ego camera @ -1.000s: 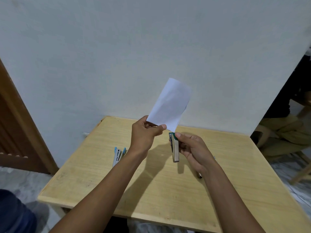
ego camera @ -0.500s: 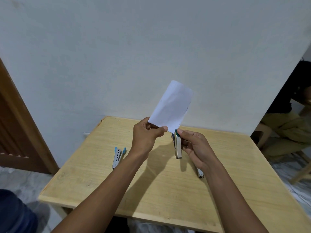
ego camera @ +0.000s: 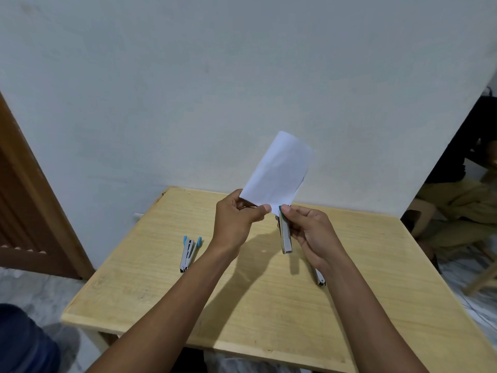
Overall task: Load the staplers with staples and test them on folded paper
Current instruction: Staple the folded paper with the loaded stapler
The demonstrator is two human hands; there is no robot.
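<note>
My left hand [ego camera: 236, 219] pinches the lower corner of a folded white paper [ego camera: 279, 173], which stands up in the air above the wooden table [ego camera: 269, 292]. My right hand [ego camera: 309, 230] grips a small metal stapler with a green tip [ego camera: 285, 235], held upright, its top end at the paper's bottom edge. A second stapler with blue tips [ego camera: 189, 251] lies open on the table to the left. A third stapler [ego camera: 320, 278] lies on the table, mostly hidden under my right forearm.
A white wall stands right behind the table. A brown wooden door frame [ego camera: 32, 200] is at the left. At the far right a person in olive clothes [ego camera: 462, 208] sits low beside a wooden chair leg [ego camera: 481, 278].
The right hand has brought the stapler up and leftward until its tip meets the paper's bottom edge. The left hand and paper have shifted slightly to the right.
</note>
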